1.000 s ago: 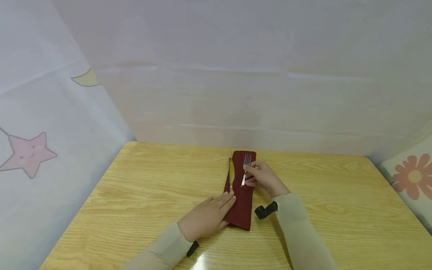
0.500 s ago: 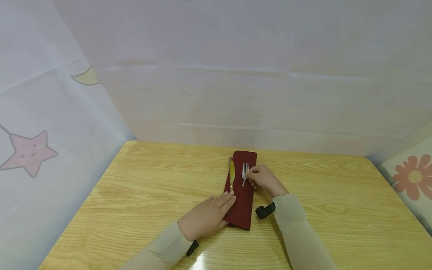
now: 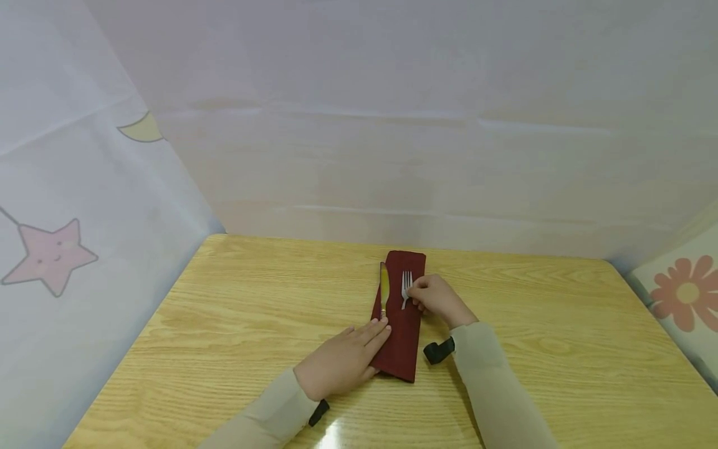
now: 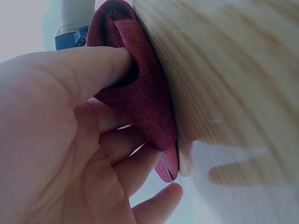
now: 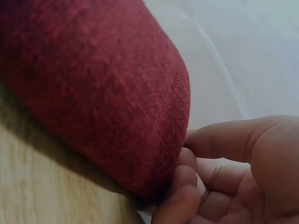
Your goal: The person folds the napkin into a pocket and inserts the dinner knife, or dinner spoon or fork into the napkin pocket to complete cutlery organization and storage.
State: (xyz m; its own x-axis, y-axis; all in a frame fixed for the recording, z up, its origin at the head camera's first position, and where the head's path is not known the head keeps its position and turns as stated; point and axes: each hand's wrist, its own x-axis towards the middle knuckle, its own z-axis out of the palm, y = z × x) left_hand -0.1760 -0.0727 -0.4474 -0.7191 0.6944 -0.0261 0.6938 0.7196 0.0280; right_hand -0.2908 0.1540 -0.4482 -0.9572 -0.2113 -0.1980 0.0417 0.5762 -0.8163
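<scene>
A folded dark red cloth napkin (image 3: 399,349) lies lengthwise on the table. A table knife (image 3: 384,290) and a fork (image 3: 406,285) stick out of its folds, blade and tines pointing away from me; their handles are hidden in the cloth. My left hand (image 3: 339,363) holds the napkin's lower left side, fingers laid over it near the knife. In the left wrist view the thumb (image 4: 105,65) is tucked inside the napkin's end fold. With thumb and curled fingers my right hand (image 3: 440,298) pinches the fork just below its tines. The right wrist view hides the fork behind the napkin (image 5: 107,93).
The wooden table (image 3: 247,312) carries the napkin near its far edge. A pale cloth backdrop (image 3: 348,162) rises right behind that edge and along the sides. Black wrist cameras sit at both cuffs, the right one (image 3: 439,351) beside the napkin.
The fork has slid toward me, deeper into the napkin, and my right fingers have curled closer around its neck. My left hand and the knife have stayed in place.
</scene>
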